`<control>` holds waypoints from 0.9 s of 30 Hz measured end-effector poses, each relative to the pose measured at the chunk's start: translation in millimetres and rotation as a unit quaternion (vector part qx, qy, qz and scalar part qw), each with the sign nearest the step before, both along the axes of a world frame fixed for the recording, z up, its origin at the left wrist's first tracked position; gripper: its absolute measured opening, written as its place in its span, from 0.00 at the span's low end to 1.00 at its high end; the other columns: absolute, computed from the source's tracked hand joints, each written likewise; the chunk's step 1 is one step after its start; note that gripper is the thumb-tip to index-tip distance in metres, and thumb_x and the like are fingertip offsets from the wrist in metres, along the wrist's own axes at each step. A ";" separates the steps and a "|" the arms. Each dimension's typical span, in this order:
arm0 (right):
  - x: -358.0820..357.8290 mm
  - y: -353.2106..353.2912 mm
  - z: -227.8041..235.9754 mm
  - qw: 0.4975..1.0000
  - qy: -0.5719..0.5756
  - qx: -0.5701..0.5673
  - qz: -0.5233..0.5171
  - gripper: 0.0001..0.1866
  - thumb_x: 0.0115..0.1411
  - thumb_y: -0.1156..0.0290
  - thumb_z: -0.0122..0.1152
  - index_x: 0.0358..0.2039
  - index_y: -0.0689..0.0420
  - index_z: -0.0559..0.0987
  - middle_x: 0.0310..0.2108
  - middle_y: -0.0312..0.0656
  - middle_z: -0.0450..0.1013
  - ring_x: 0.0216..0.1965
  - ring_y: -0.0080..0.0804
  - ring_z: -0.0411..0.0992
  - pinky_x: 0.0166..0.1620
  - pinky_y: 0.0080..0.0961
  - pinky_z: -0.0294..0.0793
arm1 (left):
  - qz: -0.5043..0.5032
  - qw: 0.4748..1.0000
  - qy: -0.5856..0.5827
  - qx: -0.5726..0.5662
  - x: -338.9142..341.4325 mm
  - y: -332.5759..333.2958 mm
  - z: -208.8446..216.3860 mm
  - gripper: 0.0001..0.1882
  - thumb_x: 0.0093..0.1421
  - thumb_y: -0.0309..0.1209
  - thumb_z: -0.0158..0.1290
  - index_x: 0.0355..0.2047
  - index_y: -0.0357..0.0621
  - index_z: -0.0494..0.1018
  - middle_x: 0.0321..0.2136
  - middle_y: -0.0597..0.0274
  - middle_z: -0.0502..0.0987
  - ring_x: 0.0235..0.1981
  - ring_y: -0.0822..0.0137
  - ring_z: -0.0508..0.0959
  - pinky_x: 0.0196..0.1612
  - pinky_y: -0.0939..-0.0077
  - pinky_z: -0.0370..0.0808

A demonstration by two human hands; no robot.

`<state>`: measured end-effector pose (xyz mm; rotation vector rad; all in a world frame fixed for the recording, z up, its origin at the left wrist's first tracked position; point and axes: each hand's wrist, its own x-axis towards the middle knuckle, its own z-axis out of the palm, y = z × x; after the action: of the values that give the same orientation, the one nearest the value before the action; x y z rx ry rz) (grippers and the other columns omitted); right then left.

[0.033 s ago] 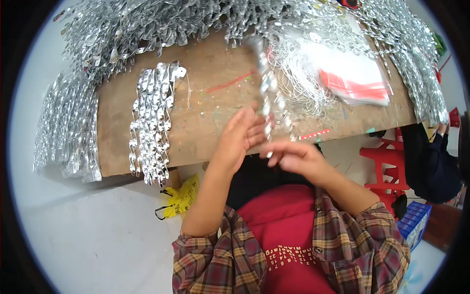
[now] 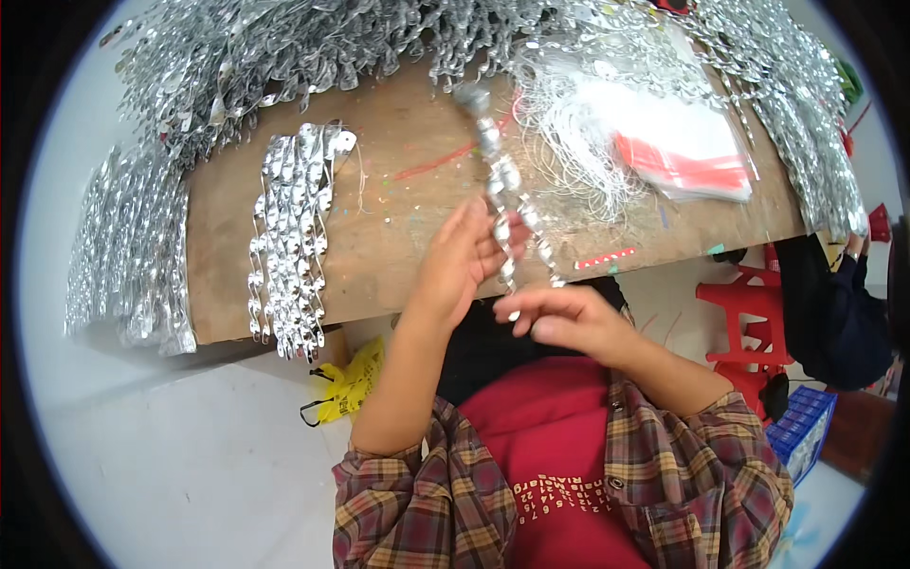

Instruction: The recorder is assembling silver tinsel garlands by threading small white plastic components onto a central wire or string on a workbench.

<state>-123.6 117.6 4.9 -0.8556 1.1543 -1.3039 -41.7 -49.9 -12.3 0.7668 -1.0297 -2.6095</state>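
Note:
Twisted silver foil strands (image 2: 505,177) hang between my hands, their far end blurred over the tabletop and splitting in two toward me. My left hand (image 2: 464,254) is beside them, palm turned inward, its fingers stretched out and partly behind the strands. At their near ends my right hand (image 2: 566,316) is closed, with finger and thumb at the table's front edge; a small white tip shows by its fingertips. To the left, a flat bundle of silver twisted strands (image 2: 296,228) lies on the brown wooden table (image 2: 408,270) and hangs over its front edge.
Heaps of silver strands (image 2: 313,47) line the back, with more hanging at the left (image 2: 128,251) and right (image 2: 806,123). White strings (image 2: 569,142) and red-and-white plastic bags (image 2: 687,152) lie right. Below are a yellow bag (image 2: 355,382) and red stools (image 2: 744,313). A person (image 2: 844,322) is at right.
The held strands have swung left, their far end most of all. Both hands have shifted slightly left, and the right one a little toward me. The bundle on the table lies as before.

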 end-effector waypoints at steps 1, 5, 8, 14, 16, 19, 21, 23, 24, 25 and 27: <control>1.6 0.9 -3.9 1.000 -0.020 0.005 0.009 0.20 0.60 0.65 0.52 0.50 0.62 0.71 0.45 0.39 0.70 0.40 0.21 0.68 0.47 0.19 0.65 | 0.004 1.000 0.026 0.007 -8.0 -5.1 -11.7 0.18 0.65 0.39 0.41 0.47 0.38 0.64 0.36 0.55 0.74 0.36 0.67 0.75 0.38 0.76 0.73; -8.7 -1.7 -13.8 0.994 -0.103 0.029 0.012 0.17 0.61 0.68 0.52 0.49 0.62 0.72 0.45 0.39 0.70 0.43 0.22 0.68 0.49 0.21 0.66 | 0.046 0.998 0.036 0.004 -33.0 -22.6 -17.9 0.14 0.64 0.39 0.42 0.40 0.42 0.66 0.33 0.58 0.74 0.33 0.67 0.76 0.33 0.74 0.74; -10.3 -4.4 -10.7 0.991 -0.121 0.037 0.040 0.17 0.61 0.70 0.53 0.48 0.62 0.72 0.45 0.38 0.71 0.46 0.22 0.67 0.50 0.20 0.65 | 0.079 0.997 0.018 0.005 -46.6 -33.1 -16.4 0.13 0.63 0.37 0.45 0.41 0.42 0.65 0.32 0.58 0.74 0.32 0.68 0.76 0.32 0.74 0.76; -20.2 4.8 -13.3 0.998 -0.004 0.060 -0.013 0.06 0.59 0.71 0.54 0.34 0.61 0.73 0.34 0.38 0.72 0.35 0.21 0.70 0.37 0.17 0.70 | 0.093 0.986 -0.061 -0.124 -40.4 -23.4 -5.4 0.13 0.59 0.31 0.51 0.42 0.41 0.63 0.30 0.63 0.72 0.31 0.71 0.75 0.35 0.77 0.77; -25.6 0.4 -12.2 0.981 0.146 0.016 -0.123 0.06 0.59 0.71 0.55 0.32 0.59 0.71 0.27 0.33 0.68 0.26 0.16 0.66 0.30 0.14 0.66 | 0.100 0.987 -0.049 -0.113 -33.4 -13.0 -4.2 0.14 0.58 0.30 0.51 0.43 0.41 0.63 0.31 0.64 0.72 0.31 0.73 0.74 0.34 0.79 0.76; -24.2 -7.1 -9.0 0.981 0.147 0.049 -0.116 0.06 0.58 0.72 0.56 0.31 0.59 0.69 0.26 0.33 0.68 0.26 0.15 0.65 0.29 0.14 0.65 | 0.110 0.987 -0.033 -0.111 -27.6 1.4 0.0 0.16 0.57 0.29 0.52 0.45 0.42 0.63 0.32 0.65 0.73 0.31 0.76 0.73 0.30 0.84 0.72; -20.6 -8.6 -14.5 0.979 0.185 0.016 -0.087 0.06 0.57 0.75 0.57 0.29 0.58 0.68 0.25 0.33 0.67 0.26 0.16 0.65 0.30 0.14 0.65 | 0.110 0.986 -0.035 -0.123 -26.4 8.1 3.1 0.18 0.57 0.29 0.52 0.48 0.44 0.63 0.33 0.67 0.74 0.31 0.79 0.72 0.28 0.88 0.67; -16.8 -2.6 -16.3 0.984 0.131 -0.016 -0.123 0.06 0.56 0.77 0.57 0.29 0.58 0.68 0.25 0.34 0.67 0.26 0.16 0.65 0.30 0.14 0.65 | 0.088 0.982 -0.049 -0.161 -22.8 0.0 -0.6 0.19 0.57 0.29 0.52 0.49 0.43 0.64 0.33 0.67 0.74 0.30 0.79 0.72 0.29 0.88 0.67; -15.6 0.9 -16.8 0.983 0.075 -0.047 -0.161 0.06 0.55 0.79 0.57 0.28 0.58 0.68 0.25 0.34 0.67 0.26 0.17 0.66 0.30 0.13 0.64 | 0.064 0.976 -0.063 -0.200 -20.5 -7.3 -4.3 0.19 0.57 0.29 0.51 0.49 0.43 0.64 0.34 0.66 0.74 0.30 0.80 0.72 0.30 0.88 0.67; -14.7 3.8 -6.4 0.979 0.062 -0.037 -0.191 0.07 0.54 0.81 0.58 0.27 0.58 0.68 0.25 0.34 0.67 0.27 0.19 0.66 0.31 0.16 0.65 | 0.069 0.965 -0.084 -0.240 -16.1 -19.9 -11.5 0.22 0.57 0.29 0.51 0.53 0.41 0.62 0.37 0.63 0.74 0.32 0.76 0.73 0.35 0.84 0.69; -16.9 8.4 -10.2 0.973 0.096 -0.081 -0.192 0.07 0.54 0.82 0.58 0.26 0.58 0.69 0.26 0.35 0.67 0.27 0.20 0.67 0.32 0.17 0.66 | 0.076 0.927 -0.119 -0.348 -9.6 -39.9 -17.7 0.24 0.58 0.32 0.50 0.54 0.41 0.61 0.40 0.60 0.73 0.36 0.72 0.73 0.39 0.80 0.70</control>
<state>-140.5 126.0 -5.3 -0.9220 1.4296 -1.6772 -51.2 -89.8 -30.0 0.9251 -1.7388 -1.8299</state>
